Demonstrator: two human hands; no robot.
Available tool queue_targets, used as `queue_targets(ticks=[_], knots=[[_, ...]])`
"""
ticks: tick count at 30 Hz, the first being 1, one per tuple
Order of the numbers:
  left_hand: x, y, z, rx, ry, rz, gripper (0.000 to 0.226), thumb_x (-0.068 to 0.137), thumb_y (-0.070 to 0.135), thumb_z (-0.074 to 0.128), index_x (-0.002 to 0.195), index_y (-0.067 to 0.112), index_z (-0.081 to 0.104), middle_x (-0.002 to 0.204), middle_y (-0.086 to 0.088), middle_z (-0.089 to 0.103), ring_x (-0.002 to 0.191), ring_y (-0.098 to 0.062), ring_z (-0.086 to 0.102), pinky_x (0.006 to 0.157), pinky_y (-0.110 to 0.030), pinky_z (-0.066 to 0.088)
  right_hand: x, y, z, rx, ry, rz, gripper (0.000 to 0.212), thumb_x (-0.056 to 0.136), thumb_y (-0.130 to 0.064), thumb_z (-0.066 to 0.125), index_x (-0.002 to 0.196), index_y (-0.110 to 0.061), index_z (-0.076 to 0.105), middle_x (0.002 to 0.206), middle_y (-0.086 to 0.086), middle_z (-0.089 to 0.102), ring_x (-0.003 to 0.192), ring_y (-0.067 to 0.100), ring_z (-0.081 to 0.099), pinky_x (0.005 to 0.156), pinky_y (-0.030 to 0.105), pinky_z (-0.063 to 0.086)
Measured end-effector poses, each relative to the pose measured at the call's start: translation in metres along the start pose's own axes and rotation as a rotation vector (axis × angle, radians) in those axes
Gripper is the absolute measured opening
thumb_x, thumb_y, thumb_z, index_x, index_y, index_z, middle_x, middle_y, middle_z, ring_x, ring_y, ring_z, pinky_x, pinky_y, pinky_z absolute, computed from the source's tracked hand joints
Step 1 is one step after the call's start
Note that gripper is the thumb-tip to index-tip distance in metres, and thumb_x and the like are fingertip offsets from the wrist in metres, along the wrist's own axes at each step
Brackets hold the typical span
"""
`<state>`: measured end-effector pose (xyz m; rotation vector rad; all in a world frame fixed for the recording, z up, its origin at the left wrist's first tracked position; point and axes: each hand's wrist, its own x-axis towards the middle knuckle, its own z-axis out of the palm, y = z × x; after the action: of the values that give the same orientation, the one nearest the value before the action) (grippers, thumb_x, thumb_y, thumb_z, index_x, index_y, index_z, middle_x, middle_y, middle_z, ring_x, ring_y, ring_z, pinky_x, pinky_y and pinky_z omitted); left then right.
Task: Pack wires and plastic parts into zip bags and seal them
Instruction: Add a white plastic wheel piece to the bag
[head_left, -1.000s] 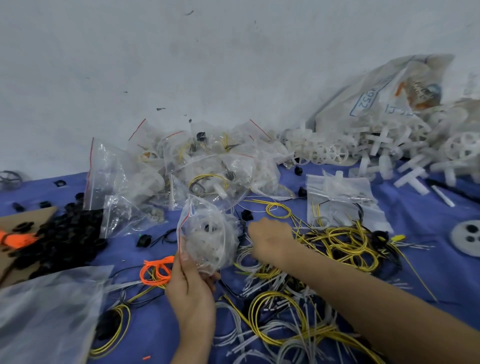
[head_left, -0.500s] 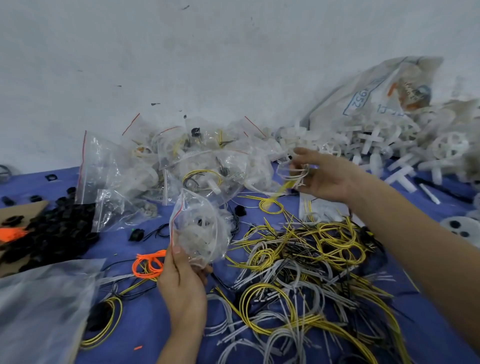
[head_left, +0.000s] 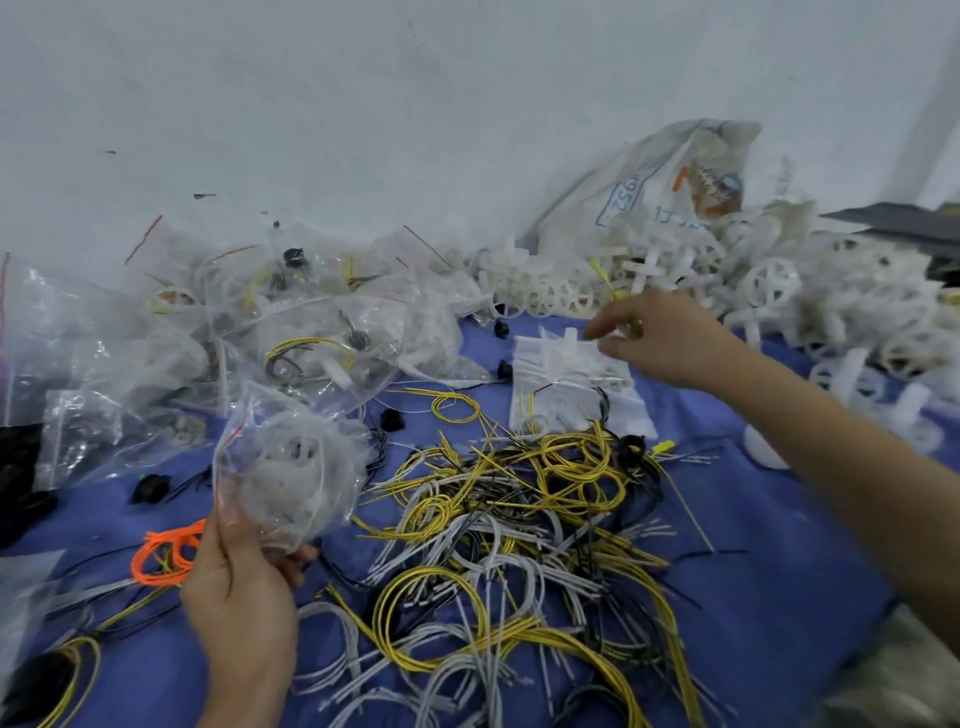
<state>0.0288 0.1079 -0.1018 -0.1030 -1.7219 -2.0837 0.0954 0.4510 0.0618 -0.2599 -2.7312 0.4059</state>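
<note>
My left hand (head_left: 234, 587) grips the lower edge of a clear zip bag (head_left: 291, 467) with a red-lined mouth, holding it upright; white plastic parts fill it. My right hand (head_left: 670, 338) is stretched out over a flat stack of empty zip bags (head_left: 566, 384), near the heap of white plastic wheels and crosses (head_left: 779, 291). Its fingers pinch a thin yellow wire piece (head_left: 605, 275) that sticks up behind them; the hand is blurred. A tangle of yellow, white and black wires (head_left: 519, 519) lies on the blue cloth (head_left: 753, 571) between my arms.
Several filled zip bags (head_left: 291, 322) are piled against the wall at the back left. A large printed sack (head_left: 649, 187) leans behind the white parts. An orange wire coil (head_left: 166, 551) lies by my left hand, and black parts (head_left: 21, 467) sit at the far left.
My right hand lifted a wire bundle out of the tangle and moved it back and right toward the white parts heap. My left hand kept holding the bag.
</note>
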Motion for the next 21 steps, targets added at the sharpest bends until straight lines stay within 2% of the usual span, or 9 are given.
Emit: queue_targets(ticks=[2, 4, 7, 9, 12, 14, 17, 19, 21], knots=[[0.0, 0.0, 0.001, -0.018, 0.001, 0.009, 0.045, 0.098, 0.049, 0.041, 0.129, 0.02, 0.056, 0.05, -0.001, 0.059, 0.039, -0.008, 0.047, 0.038, -0.013, 0.038, -0.006, 0.016, 0.015, -0.144, -0.247, 0.11, 0.014, 0.088, -0.026, 0.065, 0.099, -0.02, 0.071, 0.087, -0.006, 0.064, 0.067, 0.012, 0.061, 0.052, 0.013, 0.037], [0.001, 0.0, 0.002, -0.014, 0.007, 0.017, 0.044, 0.098, 0.048, 0.039, 0.127, 0.021, 0.058, 0.05, -0.001, 0.059, 0.038, -0.008, 0.047, 0.037, -0.012, 0.037, -0.017, 0.031, 0.033, -0.073, -0.384, 0.256, 0.018, 0.088, -0.028, 0.066, 0.095, -0.012, 0.072, 0.083, 0.0, 0.065, 0.06, 0.016, 0.062, 0.05, 0.016, 0.038], [0.001, 0.0, 0.002, -0.013, 0.016, 0.012, 0.038, 0.097, 0.051, 0.042, 0.116, 0.027, 0.064, 0.05, 0.001, 0.06, 0.038, -0.009, 0.048, 0.037, -0.012, 0.037, -0.027, 0.047, 0.053, 0.043, -0.324, 0.404, 0.033, 0.09, -0.032, 0.063, 0.082, 0.0, 0.069, 0.064, 0.009, 0.06, 0.047, 0.015, 0.052, 0.044, 0.018, 0.036], [0.001, 0.001, 0.002, -0.008, 0.009, 0.013, 0.039, 0.096, 0.052, 0.042, 0.116, 0.027, 0.064, 0.05, 0.0, 0.06, 0.038, -0.009, 0.048, 0.037, -0.012, 0.037, -0.029, 0.052, 0.059, 0.103, -0.299, 0.474, 0.034, 0.089, -0.028, 0.064, 0.087, 0.005, 0.069, 0.066, 0.013, 0.06, 0.046, 0.017, 0.051, 0.045, 0.022, 0.038], [0.001, 0.0, 0.002, -0.005, 0.0, 0.013, 0.046, 0.097, 0.052, 0.04, 0.122, 0.019, 0.06, 0.05, -0.001, 0.06, 0.038, -0.009, 0.047, 0.037, -0.012, 0.037, -0.029, 0.057, 0.058, 0.167, -0.346, 0.505, 0.025, 0.088, -0.009, 0.056, 0.101, 0.011, 0.064, 0.069, 0.017, 0.054, 0.05, 0.023, 0.047, 0.049, 0.025, 0.039], [0.002, -0.001, 0.002, 0.0, -0.002, 0.01, 0.049, 0.096, 0.053, 0.04, 0.122, 0.016, 0.06, 0.05, -0.002, 0.06, 0.038, -0.01, 0.047, 0.037, -0.013, 0.037, -0.031, 0.057, 0.058, 0.153, -0.418, 0.481, 0.023, 0.087, -0.006, 0.054, 0.105, 0.005, 0.064, 0.069, 0.016, 0.057, 0.051, 0.021, 0.047, 0.048, 0.026, 0.04], [0.001, -0.001, 0.001, 0.002, -0.022, 0.016, 0.048, 0.099, 0.049, 0.038, 0.123, 0.013, 0.058, 0.05, -0.002, 0.059, 0.037, -0.008, 0.046, 0.036, -0.013, 0.035, -0.032, 0.055, 0.061, 0.031, -0.444, 0.421, 0.026, 0.084, -0.01, 0.063, 0.11, -0.006, 0.062, 0.086, 0.013, 0.065, 0.055, 0.014, 0.052, 0.047, 0.022, 0.041], [0.001, -0.001, 0.001, 0.005, -0.029, 0.017, 0.045, 0.1, 0.046, 0.037, 0.123, 0.013, 0.058, 0.05, -0.001, 0.059, 0.038, -0.007, 0.046, 0.036, -0.013, 0.035, -0.032, 0.055, 0.062, -0.01, -0.464, 0.415, 0.033, 0.081, -0.018, 0.072, 0.11, -0.007, 0.06, 0.09, 0.008, 0.062, 0.063, 0.013, 0.053, 0.05, 0.021, 0.041], [0.0, 0.0, 0.001, 0.013, -0.026, 0.025, 0.039, 0.099, 0.048, 0.038, 0.111, 0.02, 0.063, 0.05, 0.0, 0.059, 0.037, -0.007, 0.046, 0.035, -0.014, 0.035, -0.032, 0.054, 0.062, -0.06, -0.502, 0.406, 0.041, 0.077, -0.027, 0.076, 0.109, -0.006, 0.061, 0.098, 0.009, 0.061, 0.075, 0.017, 0.054, 0.057, 0.024, 0.042]])
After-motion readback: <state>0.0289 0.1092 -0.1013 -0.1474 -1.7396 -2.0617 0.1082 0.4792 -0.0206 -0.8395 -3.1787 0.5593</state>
